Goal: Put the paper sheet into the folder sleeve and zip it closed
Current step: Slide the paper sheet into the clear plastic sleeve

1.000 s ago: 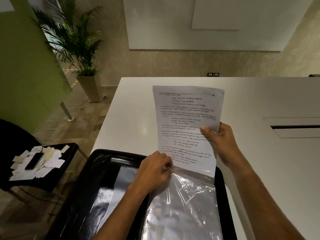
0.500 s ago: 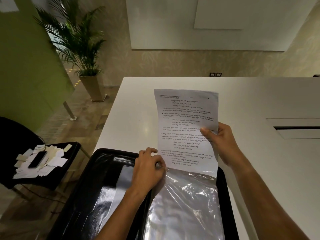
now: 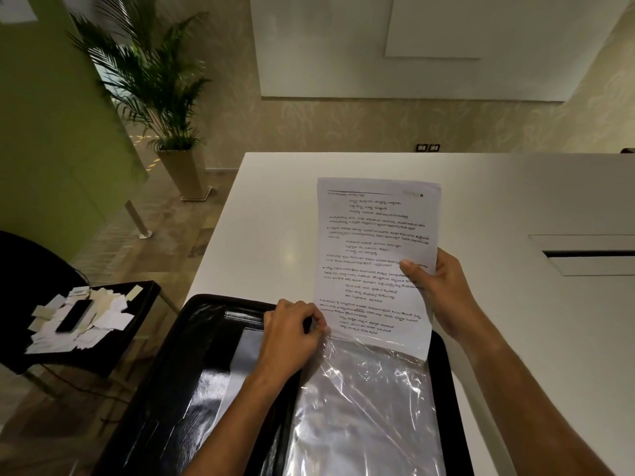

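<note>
Head cam looking down: the paper sheet (image 3: 374,262) is held upright-ish over the near edge of the white table (image 3: 515,207), with its bottom edge tucked just inside the mouth of the clear folder sleeve (image 3: 367,407). Most of the page is sticking out above the opening.

Right hand (image 3: 436,290) has the sheet's right edge pinched, thumb on the printed face and fingers behind. Left hand (image 3: 292,334) is closed on the sleeve's top-left corner, right at the opening, touching the sheet's lower-left corner. Can't make out the zip strip itself under the glare.

The sleeve lies in a glossy black tray (image 3: 206,338), and its right edge runs close along the tray's right rim. The tray's far rim sits against the table's near edge. Left half of the tray is mostly bare apart from a pale strip (image 3: 245,355).

Plenty of open table beyond and to the right of the sheet; a recessed slot (image 3: 584,254) sits well off to the right. Off to the left there's a small dark side table (image 3: 113,348) with paper slips (image 3: 103,314) and a phone (image 3: 74,316), well apart from the hands.
</note>
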Demonstrator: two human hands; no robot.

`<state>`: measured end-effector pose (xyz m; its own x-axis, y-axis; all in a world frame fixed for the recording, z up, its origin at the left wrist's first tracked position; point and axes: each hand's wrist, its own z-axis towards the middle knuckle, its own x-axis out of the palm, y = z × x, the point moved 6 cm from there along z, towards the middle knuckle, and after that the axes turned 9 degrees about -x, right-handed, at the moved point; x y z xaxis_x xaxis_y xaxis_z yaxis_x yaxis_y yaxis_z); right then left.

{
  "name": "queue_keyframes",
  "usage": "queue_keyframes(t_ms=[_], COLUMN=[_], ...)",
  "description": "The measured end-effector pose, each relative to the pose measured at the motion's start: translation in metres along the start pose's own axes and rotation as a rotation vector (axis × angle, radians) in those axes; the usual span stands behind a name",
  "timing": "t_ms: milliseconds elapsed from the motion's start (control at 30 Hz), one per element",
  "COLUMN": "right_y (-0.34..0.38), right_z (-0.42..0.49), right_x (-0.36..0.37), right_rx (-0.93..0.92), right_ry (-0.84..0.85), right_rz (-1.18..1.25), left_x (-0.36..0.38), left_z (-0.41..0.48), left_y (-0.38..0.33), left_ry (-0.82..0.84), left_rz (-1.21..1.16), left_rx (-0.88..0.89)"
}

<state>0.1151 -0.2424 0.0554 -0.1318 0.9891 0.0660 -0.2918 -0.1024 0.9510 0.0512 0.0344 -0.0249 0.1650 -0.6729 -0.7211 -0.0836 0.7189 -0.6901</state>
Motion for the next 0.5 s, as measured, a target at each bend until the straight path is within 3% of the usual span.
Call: queue_keyframes(t_ms=[300, 500], right_y=[0.006, 0.015], right_z=[0.004, 0.016], right_x=[0.002, 0.005], right_rx=[-0.03, -0.084], right_ry=[0.008, -0.004], right_rz=[-0.067, -0.307], left_x=[0.003, 0.004], left_z=[0.011, 0.017], left_y=[0.005, 0.005], left_ry=[0.104, 0.274], left_rz=[-0.015, -0.254], left_rx=[-0.041, -0.037])
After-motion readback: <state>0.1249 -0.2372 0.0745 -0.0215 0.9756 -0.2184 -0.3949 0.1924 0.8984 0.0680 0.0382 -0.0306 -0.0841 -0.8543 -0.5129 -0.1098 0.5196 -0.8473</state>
